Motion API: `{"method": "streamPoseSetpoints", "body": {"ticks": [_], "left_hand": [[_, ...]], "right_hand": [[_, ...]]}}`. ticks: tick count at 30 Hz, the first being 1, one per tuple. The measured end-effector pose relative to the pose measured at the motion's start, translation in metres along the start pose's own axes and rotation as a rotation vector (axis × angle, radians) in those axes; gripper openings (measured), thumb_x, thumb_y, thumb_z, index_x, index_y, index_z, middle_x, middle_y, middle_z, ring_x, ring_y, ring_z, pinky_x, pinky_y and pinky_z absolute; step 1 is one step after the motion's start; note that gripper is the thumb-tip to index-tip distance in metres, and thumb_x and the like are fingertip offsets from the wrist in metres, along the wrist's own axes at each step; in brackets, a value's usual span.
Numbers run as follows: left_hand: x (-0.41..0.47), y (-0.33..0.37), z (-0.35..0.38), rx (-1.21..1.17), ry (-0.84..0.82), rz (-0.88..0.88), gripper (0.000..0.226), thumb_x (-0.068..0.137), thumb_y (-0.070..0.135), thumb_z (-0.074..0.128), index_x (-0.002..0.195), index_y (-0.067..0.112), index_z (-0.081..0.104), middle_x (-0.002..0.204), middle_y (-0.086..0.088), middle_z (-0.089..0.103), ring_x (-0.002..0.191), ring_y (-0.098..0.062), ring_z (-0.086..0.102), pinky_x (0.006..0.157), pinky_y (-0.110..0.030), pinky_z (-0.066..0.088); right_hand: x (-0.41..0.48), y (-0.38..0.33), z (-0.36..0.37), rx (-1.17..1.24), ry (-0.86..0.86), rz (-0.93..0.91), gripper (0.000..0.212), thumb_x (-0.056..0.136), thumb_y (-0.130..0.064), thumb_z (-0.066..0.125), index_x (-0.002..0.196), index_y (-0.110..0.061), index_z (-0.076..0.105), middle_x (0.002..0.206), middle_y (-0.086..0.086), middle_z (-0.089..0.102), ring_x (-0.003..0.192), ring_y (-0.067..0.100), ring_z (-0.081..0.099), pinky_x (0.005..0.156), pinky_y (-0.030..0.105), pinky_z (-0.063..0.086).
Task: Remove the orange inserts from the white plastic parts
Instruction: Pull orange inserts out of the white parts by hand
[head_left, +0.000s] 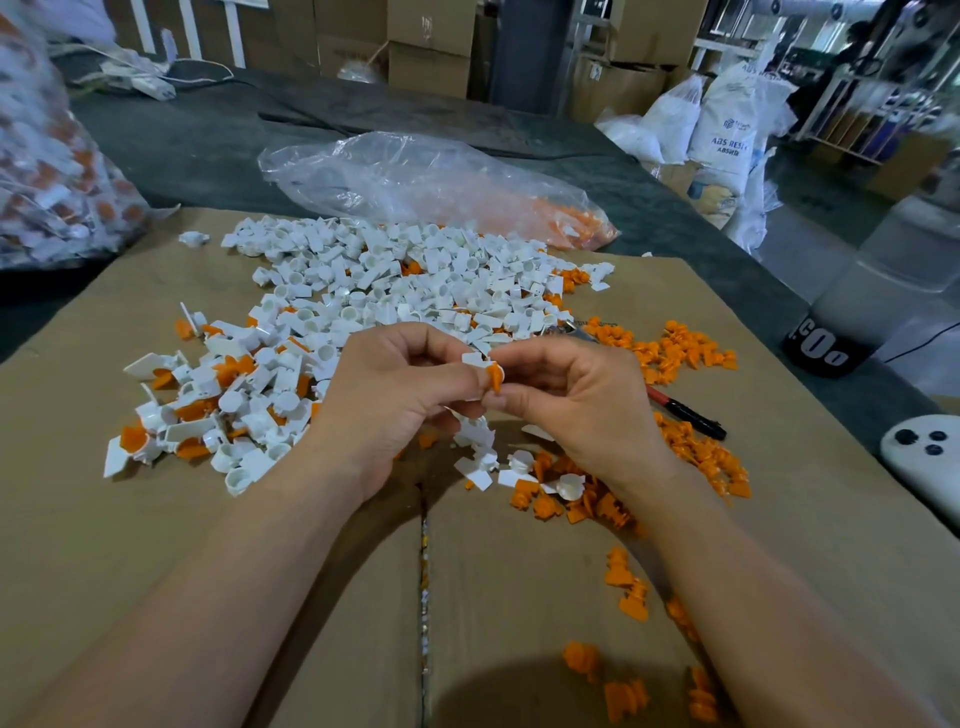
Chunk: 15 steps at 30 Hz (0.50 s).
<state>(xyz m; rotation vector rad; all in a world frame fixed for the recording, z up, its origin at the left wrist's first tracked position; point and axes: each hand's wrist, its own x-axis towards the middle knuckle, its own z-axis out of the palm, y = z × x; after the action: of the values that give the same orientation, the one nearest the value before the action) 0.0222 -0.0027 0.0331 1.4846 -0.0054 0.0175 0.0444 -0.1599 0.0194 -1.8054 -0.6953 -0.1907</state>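
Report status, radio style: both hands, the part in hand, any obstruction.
Left hand pinching white part. Right hand pinching its orange insert, seemingly not yet out. Marker pen lies clear, off right.

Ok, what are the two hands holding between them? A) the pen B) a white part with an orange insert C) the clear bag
B: the left hand and right hand pinch a white part with its orange insert at their fingertips; the pen lies on the cardboard.
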Motion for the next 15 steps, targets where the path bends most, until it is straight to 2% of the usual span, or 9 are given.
{"method": "streamPoseSetpoints", "body": {"ticks": [3, 5, 9, 15], "left_hand": [[0.0000, -0.0002, -0.0005, 0.019, 0.002, -0.001, 0.012, 0.068, -0.004, 0.071, 0.066, 0.005, 0.063, 0.054, -0.008, 0.065, 0.048, -0.012, 0.062, 0.043, -0.018, 0.047], [-0.0001, 0.0001, -0.0008, 0.021, -0.001, -0.010, 0.012, 0.069, -0.006, 0.068, 0.067, 0.004, 0.062, 0.051, -0.005, 0.063, 0.045, -0.011, 0.060, 0.043, -0.017, 0.047], [0.0000, 0.0008, -0.0005, 0.005, -0.021, -0.046, 0.015, 0.071, -0.010, 0.066, 0.066, 0.004, 0.063, 0.051, -0.005, 0.063, 0.046, -0.011, 0.060, 0.044, -0.017, 0.048], [0.0005, 0.0019, -0.0024, -0.017, -0.058, -0.118, 0.016, 0.071, -0.010, 0.067, 0.067, 0.005, 0.067, 0.055, -0.009, 0.065, 0.046, -0.013, 0.062, 0.043, -0.018, 0.049]], "right_hand": [[0.0007, -0.0021, 0.0005, -0.042, 0.003, -0.062, 0.040, 0.071, -0.002, 0.073, 0.102, -0.025, 0.063, 0.092, -0.013, 0.066, 0.083, 0.004, 0.067, 0.075, 0.017, 0.053], [0.0015, -0.0024, 0.0007, -0.087, -0.006, -0.147, 0.046, 0.071, -0.003, 0.072, 0.113, -0.015, 0.058, 0.097, -0.011, 0.064, 0.088, 0.003, 0.066, 0.078, 0.018, 0.052], [0.0013, -0.0003, -0.0007, -0.129, -0.004, -0.151, 0.041, 0.072, -0.005, 0.070, 0.111, -0.011, 0.058, 0.093, -0.004, 0.066, 0.084, 0.011, 0.068, 0.077, 0.023, 0.054], [0.0008, 0.0007, -0.0026, -0.243, 0.018, -0.137, 0.035, 0.072, -0.010, 0.072, 0.106, -0.010, 0.063, 0.087, 0.005, 0.071, 0.079, 0.011, 0.068, 0.074, 0.026, 0.056]]}}
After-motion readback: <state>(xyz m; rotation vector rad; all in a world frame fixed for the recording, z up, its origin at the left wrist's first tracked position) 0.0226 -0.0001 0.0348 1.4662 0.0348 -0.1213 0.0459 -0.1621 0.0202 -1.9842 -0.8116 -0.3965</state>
